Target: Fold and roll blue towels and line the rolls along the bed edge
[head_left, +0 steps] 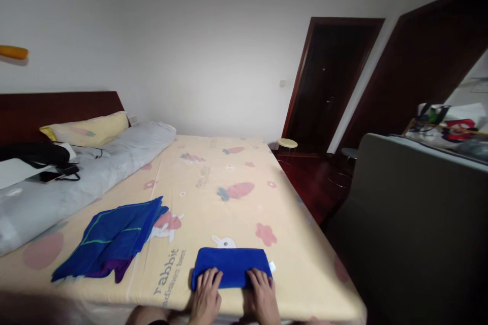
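Observation:
A folded blue cloth (231, 261) lies as a neat rectangle near the bed's front edge, with a small white tag at its right end. My left hand (207, 292) is at its near left corner, fingers bent and closed on the fabric. At the near right corner, my right hand (262, 292) has its fingers curled onto the same cloth in a similar way. Further left lies a loosely spread dark blue cloth (114, 236) with green lines and a purple part, touched by neither hand.
The bed (213, 218) has a cream sheet with rabbit and radish prints. A grey bedding roll (125, 155), a yellow pillow (89, 131) and a phone (51, 176) lie left. A stool (287, 143) stands by the dark door (328, 86). A grey panel (412, 223) stands right.

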Available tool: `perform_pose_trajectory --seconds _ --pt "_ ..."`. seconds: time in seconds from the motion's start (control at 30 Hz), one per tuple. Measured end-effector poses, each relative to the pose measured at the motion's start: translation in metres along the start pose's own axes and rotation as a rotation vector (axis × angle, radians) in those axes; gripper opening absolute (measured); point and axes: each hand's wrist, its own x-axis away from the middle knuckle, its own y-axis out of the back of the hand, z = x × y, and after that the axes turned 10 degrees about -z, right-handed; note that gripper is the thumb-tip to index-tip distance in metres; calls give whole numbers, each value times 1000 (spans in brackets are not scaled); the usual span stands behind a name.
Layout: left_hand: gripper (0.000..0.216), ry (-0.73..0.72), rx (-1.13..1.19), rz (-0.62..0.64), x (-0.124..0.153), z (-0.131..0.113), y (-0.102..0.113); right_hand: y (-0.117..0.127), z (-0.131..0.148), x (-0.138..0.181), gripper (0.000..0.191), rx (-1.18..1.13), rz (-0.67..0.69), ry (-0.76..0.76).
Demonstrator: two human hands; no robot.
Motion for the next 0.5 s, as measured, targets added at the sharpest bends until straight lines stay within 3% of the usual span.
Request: perform_pose_trajectory --seconds 0.1,0.2,0.33,0.5 --pt "62 85 -68 -33 3 35 14 8 -32 5 62 49 10 -68" --pt "62 99 -87 -15 2 51 26 11 -46 7 61 53 13 -77" --pt "63 123 -73 14 -7 46 36 9 -40 1 55 62 -25 -97" --pt "52 134 68 -65 -19 42 52 20 -35 -9 41 33 -37 -87"
